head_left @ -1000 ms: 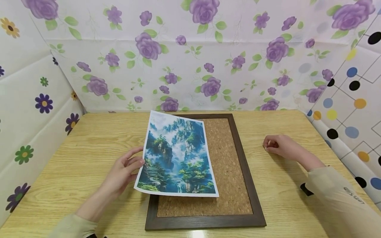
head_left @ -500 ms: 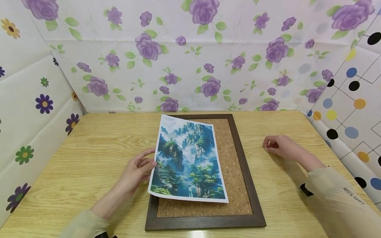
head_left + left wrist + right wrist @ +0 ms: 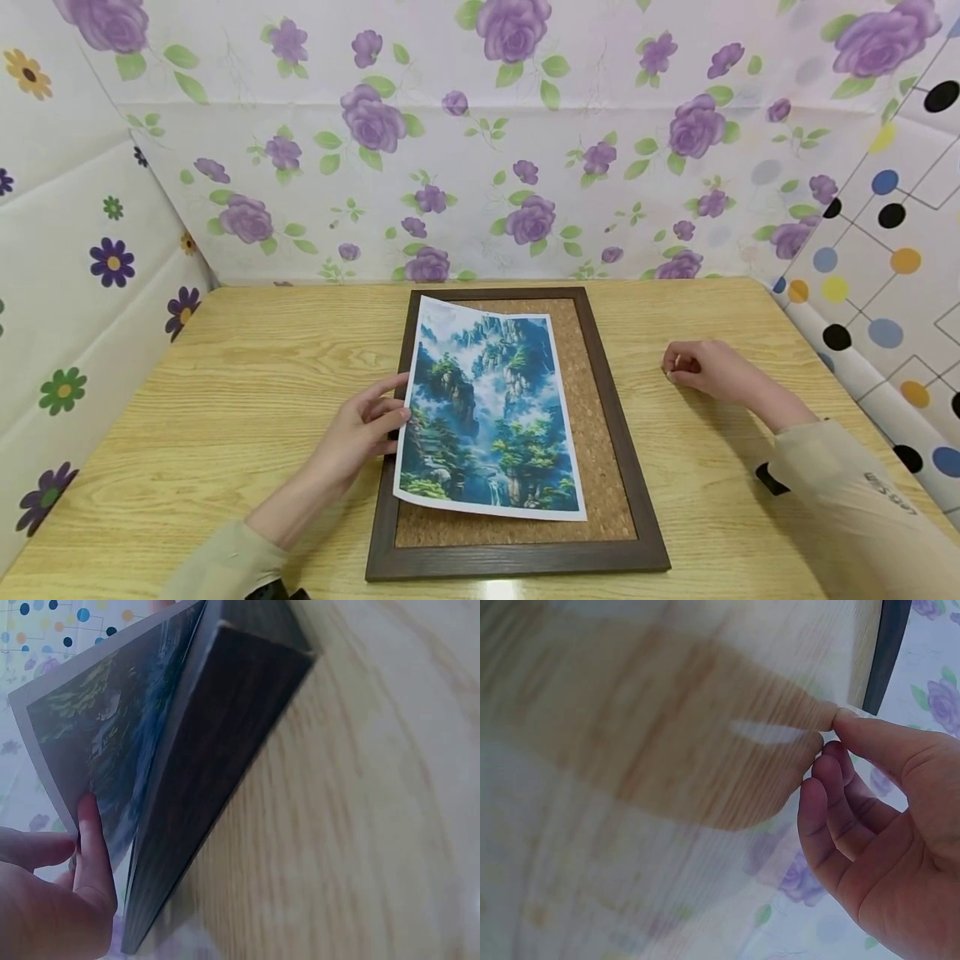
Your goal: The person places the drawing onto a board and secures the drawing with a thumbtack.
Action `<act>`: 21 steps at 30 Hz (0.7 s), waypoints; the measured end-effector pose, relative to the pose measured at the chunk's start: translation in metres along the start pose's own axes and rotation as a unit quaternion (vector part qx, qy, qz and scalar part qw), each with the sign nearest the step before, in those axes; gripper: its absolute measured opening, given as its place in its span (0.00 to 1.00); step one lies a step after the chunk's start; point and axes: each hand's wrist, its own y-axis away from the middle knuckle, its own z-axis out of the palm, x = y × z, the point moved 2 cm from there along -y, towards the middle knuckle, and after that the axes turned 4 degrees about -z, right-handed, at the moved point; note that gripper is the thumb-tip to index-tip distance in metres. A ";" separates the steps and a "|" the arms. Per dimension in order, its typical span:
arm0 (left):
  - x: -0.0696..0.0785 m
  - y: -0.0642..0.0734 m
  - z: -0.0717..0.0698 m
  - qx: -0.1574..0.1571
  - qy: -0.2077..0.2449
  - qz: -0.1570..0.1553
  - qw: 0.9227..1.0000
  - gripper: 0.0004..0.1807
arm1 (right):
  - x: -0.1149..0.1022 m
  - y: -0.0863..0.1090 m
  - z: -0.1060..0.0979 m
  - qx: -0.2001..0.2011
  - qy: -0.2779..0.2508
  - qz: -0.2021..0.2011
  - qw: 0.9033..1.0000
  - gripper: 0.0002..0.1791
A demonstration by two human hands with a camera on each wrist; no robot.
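Observation:
A landscape print (image 3: 487, 408) of misty cliffs, trees and a waterfall on white-bordered paper overlaps the cork board (image 3: 517, 532) in the head view. My left hand (image 3: 360, 429) pinches the left edge of this paper between thumb and fingers. Seen from the left wrist, the print (image 3: 112, 712) slants up from the board's dark frame (image 3: 217, 735), its held edge raised. My right hand (image 3: 712, 371) rests on the wooden table to the right of the board, fingers loosely curled. Its fingertips (image 3: 814, 795) and thumb touch the tabletop in the right wrist view.
The wooden table (image 3: 247, 350) carries the board near its middle. A purple-rose sheet (image 3: 450, 167) hangs behind, a flower-patterned sheet (image 3: 75, 317) on the left, and a dotted sheet (image 3: 877, 292) on the right.
My left hand has moved right with the print, bringing it lower and more squarely over the cork board. My right hand has stayed in place.

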 end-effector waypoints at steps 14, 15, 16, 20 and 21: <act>-0.002 -0.002 0.011 -0.003 -0.030 0.000 1.000 0.33 | 0.000 0.000 0.001 -0.002 -0.009 0.004 1.000 0.06; -0.002 -0.001 0.012 -0.002 -0.031 -0.003 1.000 0.33 | 0.000 0.000 0.001 -0.002 -0.010 0.004 1.000 0.06; -0.002 -0.001 0.012 0.000 -0.032 -0.005 0.999 0.33 | 0.000 0.000 0.001 -0.001 -0.010 0.004 1.000 0.06; -0.001 0.000 0.013 0.000 -0.038 -0.010 0.999 0.32 | 0.000 0.001 0.001 0.000 -0.013 0.006 1.000 0.06; -0.001 0.000 0.013 -0.001 -0.041 -0.009 0.999 0.32 | 0.000 0.001 0.001 0.000 -0.013 0.006 1.000 0.05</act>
